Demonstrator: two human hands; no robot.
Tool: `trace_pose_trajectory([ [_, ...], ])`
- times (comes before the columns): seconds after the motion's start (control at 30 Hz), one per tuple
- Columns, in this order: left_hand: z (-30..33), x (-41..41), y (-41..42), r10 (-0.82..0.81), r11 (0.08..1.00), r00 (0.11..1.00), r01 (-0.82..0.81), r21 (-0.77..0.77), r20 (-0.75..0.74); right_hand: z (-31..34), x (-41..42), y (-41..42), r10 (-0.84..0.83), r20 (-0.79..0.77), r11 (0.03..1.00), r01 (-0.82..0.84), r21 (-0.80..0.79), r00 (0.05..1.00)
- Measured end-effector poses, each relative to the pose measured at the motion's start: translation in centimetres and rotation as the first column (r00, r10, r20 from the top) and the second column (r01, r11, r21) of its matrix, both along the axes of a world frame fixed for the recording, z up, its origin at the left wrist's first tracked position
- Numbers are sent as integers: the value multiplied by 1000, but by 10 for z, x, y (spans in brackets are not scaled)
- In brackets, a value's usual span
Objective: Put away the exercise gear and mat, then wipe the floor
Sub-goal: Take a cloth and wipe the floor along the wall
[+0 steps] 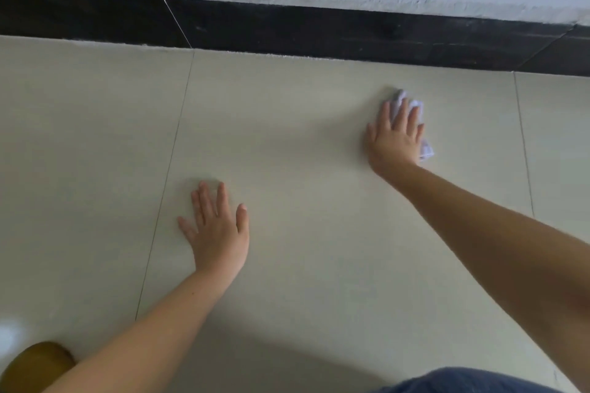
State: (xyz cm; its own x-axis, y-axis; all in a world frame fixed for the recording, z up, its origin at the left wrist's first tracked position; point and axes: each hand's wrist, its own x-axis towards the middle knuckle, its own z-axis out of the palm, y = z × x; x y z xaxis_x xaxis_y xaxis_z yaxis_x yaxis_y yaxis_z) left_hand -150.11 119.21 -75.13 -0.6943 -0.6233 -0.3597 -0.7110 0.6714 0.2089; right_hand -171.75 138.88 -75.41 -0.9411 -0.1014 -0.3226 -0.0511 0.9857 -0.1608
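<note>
Cloth (pixel 412 112) under right hand (pixel 396 140), floor (pixel 303 153).

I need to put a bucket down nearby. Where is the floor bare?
Bare beige tile floor lies between the left hand and the right hand pressing the white crumpled cloth, and left of the left hand. A brown rounded object crowds the bottom-left corner.
</note>
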Motion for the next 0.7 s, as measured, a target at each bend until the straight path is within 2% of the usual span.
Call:
trace_pose_trajectory([
  [0.03, 0, -6, 3, 8, 1000, 1000, -7, 15, -30, -8, 26, -24, 162, -44, 987, -162, -5, 986],
  [0.07, 1, -11, 4, 26, 999, 997, -24, 31, -67, -14, 56, -48, 362, -115, 930, -367, -22, 925],
  [0.1, 1, -15, 6, 61, 997, 992, -55, 50, -113, -17, 87, -67, 567, -188, 809, -585, -58, 802],
  [0.13, 2, -19, 6, 112, 992, 981, -101, 75, -161, -14, 109, -81, 773, -200, 600, -796, -77, 602],
  [0.17, 3, -22, 6, 171, 983, 965, -152, 105, -200, -10, 118, -89, 920, -123, 365, -927, -85, 373],
  [0.2, 4, -24, 6, 218, 973, 949, -193, 128, -229, -6, 111, -92, 980, -43, 190, -980, -65, 193],
  [0.23, 6, -25, 6, 240, 968, 941, -212, 138, -238, -3, 95, -91, 989, -9, 145, -989, -23, 145],
  [0.27, 7, -25, 6, 238, 968, 945, -211, 135, -226, 0, 72, -87, 978, -10, 210, -978, 17, 210],
  [0.3, 8, -26, 6, 223, 972, 953, -201, 125, -203, -3, 45, -76, 930, -41, 366, -930, 36, 365],
  [0.37, 9, -29, 8, 170, 983, 974, -158, 91, -150, -2, -10, -35, 657, -84, 752, -659, 3, 749],
  [0.4, 8, -32, 10, 127, 991, 983, -120, 66, -131, 2, -33, -5, 507, -78, 861, -508, -2, 859],
  [0.43, 7, -37, 14, 65, 997, 991, -61, 36, -118, 6, -51, 30, 396, -73, 918, -396, 13, 915],
  [0.5, 6, -52, 25, -92, 996, 990, 92, -9, -110, 10, -75, 105, 228, -52, 973, -226, 41, 972],
  [0.57, 6, -75, 43, -220, 975, 969, 219, -19, -116, 9, -84, 165, -23, -51, 999, 25, 45, 998],
  [0.6, 7, -87, 54, -261, 965, 958, 262, -15, -122, 7, -84, 181, -184, -57, 981, 187, 52, 981],
  [0.67, 10, -106, 76, -294, 954, 945, 299, 12, -145, 2, -82, 175, -481, -59, 874, 484, 38, 875],
  [0.7, 12, -113, 87, -283, 956, 945, 292, 34, -162, 1, -81, 156, -527, -66, 848, 529, 34, 848],
])
